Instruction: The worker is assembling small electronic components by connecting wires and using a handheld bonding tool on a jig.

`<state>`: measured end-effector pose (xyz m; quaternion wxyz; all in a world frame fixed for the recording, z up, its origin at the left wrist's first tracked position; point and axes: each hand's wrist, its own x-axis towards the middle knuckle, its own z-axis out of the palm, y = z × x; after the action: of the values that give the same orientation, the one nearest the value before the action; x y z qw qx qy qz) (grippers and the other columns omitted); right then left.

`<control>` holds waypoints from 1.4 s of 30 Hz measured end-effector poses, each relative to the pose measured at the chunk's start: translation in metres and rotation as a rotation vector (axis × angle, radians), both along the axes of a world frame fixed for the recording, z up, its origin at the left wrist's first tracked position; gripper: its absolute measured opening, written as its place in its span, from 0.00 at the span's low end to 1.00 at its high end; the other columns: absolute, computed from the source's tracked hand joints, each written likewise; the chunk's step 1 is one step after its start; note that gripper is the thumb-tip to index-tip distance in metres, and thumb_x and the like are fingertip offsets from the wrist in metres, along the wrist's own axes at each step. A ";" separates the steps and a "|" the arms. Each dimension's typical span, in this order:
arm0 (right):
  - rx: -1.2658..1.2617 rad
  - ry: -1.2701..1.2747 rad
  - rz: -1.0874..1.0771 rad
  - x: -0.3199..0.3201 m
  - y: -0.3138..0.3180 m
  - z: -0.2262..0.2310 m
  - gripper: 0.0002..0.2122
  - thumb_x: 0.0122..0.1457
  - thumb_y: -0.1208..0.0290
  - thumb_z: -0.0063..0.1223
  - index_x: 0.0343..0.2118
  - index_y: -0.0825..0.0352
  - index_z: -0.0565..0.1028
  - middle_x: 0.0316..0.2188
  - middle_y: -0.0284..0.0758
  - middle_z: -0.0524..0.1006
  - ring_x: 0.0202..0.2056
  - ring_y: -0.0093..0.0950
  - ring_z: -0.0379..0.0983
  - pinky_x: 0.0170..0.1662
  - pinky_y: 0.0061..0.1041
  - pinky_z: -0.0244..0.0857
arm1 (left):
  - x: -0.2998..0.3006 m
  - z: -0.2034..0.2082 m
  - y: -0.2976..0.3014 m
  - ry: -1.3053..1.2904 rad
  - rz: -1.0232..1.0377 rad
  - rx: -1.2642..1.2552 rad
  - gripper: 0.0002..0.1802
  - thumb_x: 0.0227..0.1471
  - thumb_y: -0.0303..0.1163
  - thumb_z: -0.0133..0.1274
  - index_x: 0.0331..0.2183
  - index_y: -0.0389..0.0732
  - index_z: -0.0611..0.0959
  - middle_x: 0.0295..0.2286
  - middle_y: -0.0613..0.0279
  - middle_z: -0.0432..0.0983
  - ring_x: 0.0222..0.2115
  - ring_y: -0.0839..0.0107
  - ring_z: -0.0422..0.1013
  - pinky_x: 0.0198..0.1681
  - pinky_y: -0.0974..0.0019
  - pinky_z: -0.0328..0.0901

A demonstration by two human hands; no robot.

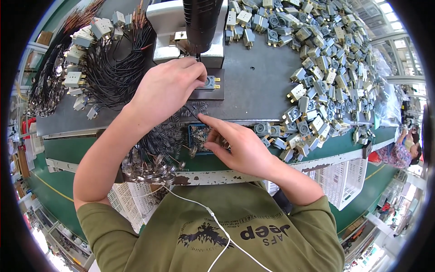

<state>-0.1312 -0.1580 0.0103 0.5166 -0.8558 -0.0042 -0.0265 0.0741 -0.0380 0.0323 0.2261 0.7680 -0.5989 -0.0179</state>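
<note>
My left hand (170,86) reaches over a dark metal block (218,94). Its thumb and fingers are closed on a small grey plastic housing (210,82) with brass terminals, lying on the block. Directly above stands a black power screwdriver (202,25), its tip partly hidden by my fingers. Nearer to me, my right hand (242,147) has its forefinger at a black wire (192,112) that runs toward the block. The wire seems gripped between the fingers, with the thumb apart from the forefinger. Beneath that hand is a blue tray (190,136) of small metal parts, partly covered.
Many grey housings (312,81) are heaped across the right of the bench. Black cables (113,68) with housings lie at the left. A bundle of wires with metal discs (149,167) hangs over the front edge. White crates (342,181) stand below; another person (398,152) is far right.
</note>
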 end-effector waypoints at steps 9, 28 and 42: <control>-0.548 -0.300 0.092 -0.003 -0.015 0.006 0.32 0.52 0.80 0.64 0.62 0.64 0.70 0.31 0.34 0.76 0.31 0.33 0.74 0.34 0.34 0.69 | -0.004 0.019 0.007 0.052 -0.029 -0.007 0.08 0.56 0.33 0.59 0.33 0.40 0.80 0.31 0.59 0.78 0.34 0.57 0.76 0.37 0.57 0.70; -0.259 -0.236 -0.034 -0.003 -0.014 -0.006 0.11 0.56 0.83 0.59 0.41 0.67 0.75 0.32 0.39 0.77 0.32 0.39 0.74 0.35 0.35 0.68 | 0.005 -0.001 -0.007 0.007 -0.031 0.088 0.09 0.58 0.35 0.56 0.34 0.40 0.85 0.32 0.56 0.82 0.37 0.56 0.78 0.41 0.55 0.73; -0.240 -0.267 -0.026 0.003 -0.024 -0.006 0.16 0.52 0.85 0.61 0.44 0.66 0.77 0.34 0.38 0.79 0.33 0.37 0.76 0.36 0.34 0.70 | 0.004 0.006 -0.003 0.047 -0.042 0.094 0.06 0.56 0.30 0.58 0.36 0.40 0.83 0.32 0.59 0.80 0.36 0.58 0.77 0.40 0.57 0.72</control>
<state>-0.1283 -0.1820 0.0043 0.4052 -0.9002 -0.0649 -0.1459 0.0778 -0.0406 0.0381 0.2037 0.7644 -0.6079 -0.0687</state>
